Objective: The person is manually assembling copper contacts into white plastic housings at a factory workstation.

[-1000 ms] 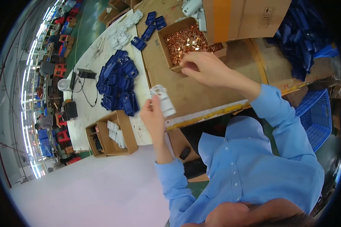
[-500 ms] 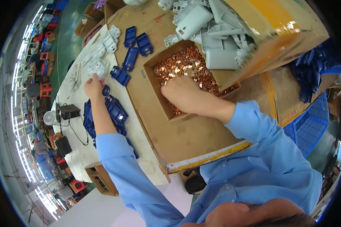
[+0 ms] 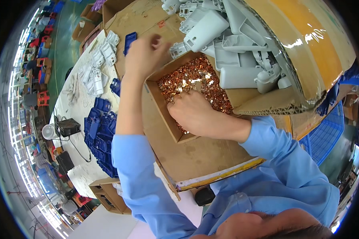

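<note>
My right hand (image 3: 192, 113) rests in a shallow cardboard box (image 3: 163, 109), its fingers curled down into many small shiny copper-coloured metal pieces (image 3: 211, 83). Its fingertips are hidden, so what they pinch cannot be made out. Raised over the cardboard-topped surface, my left hand (image 3: 145, 53) is smeared by motion. Its fingers look bent, and nothing held shows. Close beside it lies a dark blue plastic housing (image 3: 129, 42). Grey-white plastic housings (image 3: 207, 30) are heaped in a large carton to its right.
White plastic parts (image 3: 96, 81) and a pile of dark blue housings (image 3: 101, 139) lie on the white table at left. A small black fan (image 3: 68, 127) with a cable stands farther left. The large carton's taped flap (image 3: 307, 44) juts in at right, above a blue basket (image 3: 327, 131).
My left hand has left the white parts and swung up and right over the blue housings. My right hand stays in the copper pieces. The whole view has shifted slightly.
</note>
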`<control>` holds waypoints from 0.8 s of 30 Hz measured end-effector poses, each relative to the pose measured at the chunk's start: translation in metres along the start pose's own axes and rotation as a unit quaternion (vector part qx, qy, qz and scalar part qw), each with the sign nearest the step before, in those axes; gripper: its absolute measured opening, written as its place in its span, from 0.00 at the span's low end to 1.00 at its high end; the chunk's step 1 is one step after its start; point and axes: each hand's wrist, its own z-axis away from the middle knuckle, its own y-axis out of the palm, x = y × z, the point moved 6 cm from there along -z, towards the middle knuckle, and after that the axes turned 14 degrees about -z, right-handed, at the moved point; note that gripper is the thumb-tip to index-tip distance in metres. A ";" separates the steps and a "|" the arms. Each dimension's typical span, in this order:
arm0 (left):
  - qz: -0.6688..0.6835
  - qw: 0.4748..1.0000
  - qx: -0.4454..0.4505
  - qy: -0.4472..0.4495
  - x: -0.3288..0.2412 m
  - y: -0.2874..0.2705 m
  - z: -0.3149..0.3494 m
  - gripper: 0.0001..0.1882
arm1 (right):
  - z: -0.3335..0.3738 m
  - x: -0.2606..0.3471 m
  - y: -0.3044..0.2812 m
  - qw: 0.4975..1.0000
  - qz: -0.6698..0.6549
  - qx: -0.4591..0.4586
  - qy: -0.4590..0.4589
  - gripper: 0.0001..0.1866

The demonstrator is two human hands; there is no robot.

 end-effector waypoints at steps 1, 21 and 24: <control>-0.030 0.998 0.050 -0.007 -0.009 0.008 -0.007 0.24 | -0.001 0.001 0.000 1.000 -0.012 -0.012 -0.001 0.06; 0.080 0.983 -0.020 -0.163 0.039 -0.119 0.157 0.12 | -0.003 0.007 -0.017 0.991 -0.089 -0.098 -0.031 0.04; 0.207 0.947 -0.128 -0.208 0.022 -0.148 0.240 0.13 | 0.013 0.021 -0.038 0.965 -0.202 -0.157 -0.061 0.05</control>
